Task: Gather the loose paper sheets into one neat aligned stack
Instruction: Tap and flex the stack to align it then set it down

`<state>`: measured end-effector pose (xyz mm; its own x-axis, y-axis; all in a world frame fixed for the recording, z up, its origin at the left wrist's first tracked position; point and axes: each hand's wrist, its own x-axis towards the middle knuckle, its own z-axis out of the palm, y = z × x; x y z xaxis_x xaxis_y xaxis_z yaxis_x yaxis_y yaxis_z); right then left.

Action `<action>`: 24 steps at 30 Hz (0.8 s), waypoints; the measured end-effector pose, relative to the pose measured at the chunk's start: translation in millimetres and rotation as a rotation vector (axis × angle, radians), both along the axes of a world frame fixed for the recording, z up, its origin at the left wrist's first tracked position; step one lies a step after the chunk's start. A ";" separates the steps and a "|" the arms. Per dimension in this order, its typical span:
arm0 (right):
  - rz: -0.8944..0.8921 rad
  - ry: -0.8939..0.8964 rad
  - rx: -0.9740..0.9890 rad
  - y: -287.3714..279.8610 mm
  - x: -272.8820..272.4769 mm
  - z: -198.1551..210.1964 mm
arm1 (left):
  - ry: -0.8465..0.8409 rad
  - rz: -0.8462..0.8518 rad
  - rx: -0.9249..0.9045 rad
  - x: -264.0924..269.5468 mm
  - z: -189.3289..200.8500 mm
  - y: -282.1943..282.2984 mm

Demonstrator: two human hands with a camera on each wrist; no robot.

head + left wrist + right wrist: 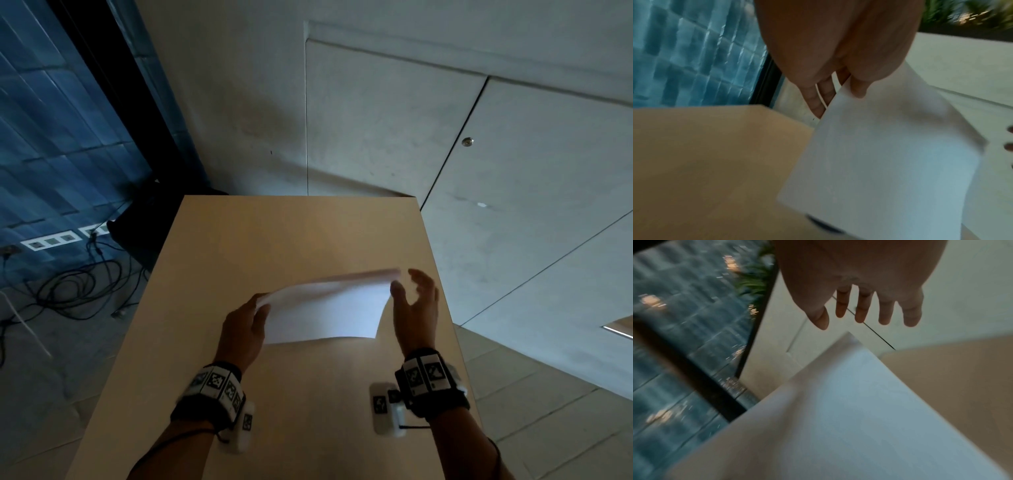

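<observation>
The paper sheets (325, 313) are lifted over the near half of the table (274, 240), long side running left to right, far edge raised and blurred, near edge bowed down toward the tabletop. The left hand (245, 329) pinches their left edge; the left wrist view shows what the head view hides, the thumb (858, 88) on top and the fingers (818, 100) underneath. The right hand (416, 308) is beside the right edge with fingers spread and straight, gripping nothing; the right wrist view shows a clear gap between the fingertips (861, 316) and the paper corner, which points away toward the wall (376, 120). Cables (78, 284) lie on the floor to the left, beside a row of sockets (51, 241).
</observation>
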<state>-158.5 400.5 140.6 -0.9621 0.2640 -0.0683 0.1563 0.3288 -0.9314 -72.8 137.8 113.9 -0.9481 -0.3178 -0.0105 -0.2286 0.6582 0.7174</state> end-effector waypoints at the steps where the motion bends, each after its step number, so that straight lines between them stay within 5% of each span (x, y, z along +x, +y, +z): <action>1: 0.045 0.095 0.105 0.7 -2.2 10.2 | 0.015 -0.045 -0.059 -3.9 6.0 -1.6; 4: 0.392 0.277 0.423 -4.9 -6.0 33.6 | 0.038 -0.172 -0.205 -18.2 34.9 0.7; 8: 0.791 0.112 0.597 -20.2 1.3 56.3 | 0.024 -0.337 -0.325 -33.9 86.8 17.7; 15: 0.601 0.132 0.326 -2.2 13.1 56.7 | 0.001 -0.516 -0.325 -35.6 129.8 26.6; 19: 0.500 0.038 0.061 19.0 11.3 48.7 | -0.058 -0.401 -0.239 -25.1 114.6 -3.8; 24: 0.451 -0.069 -0.259 33.8 7.6 41.5 | -0.043 -0.117 0.471 -6.2 81.1 -10.6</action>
<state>-150.9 434.3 182.2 -0.9671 -0.2099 -0.1440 0.1166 0.1377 -0.9836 -79.0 127.2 194.9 -0.9728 -0.1604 -0.1671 -0.2081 0.2875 0.9349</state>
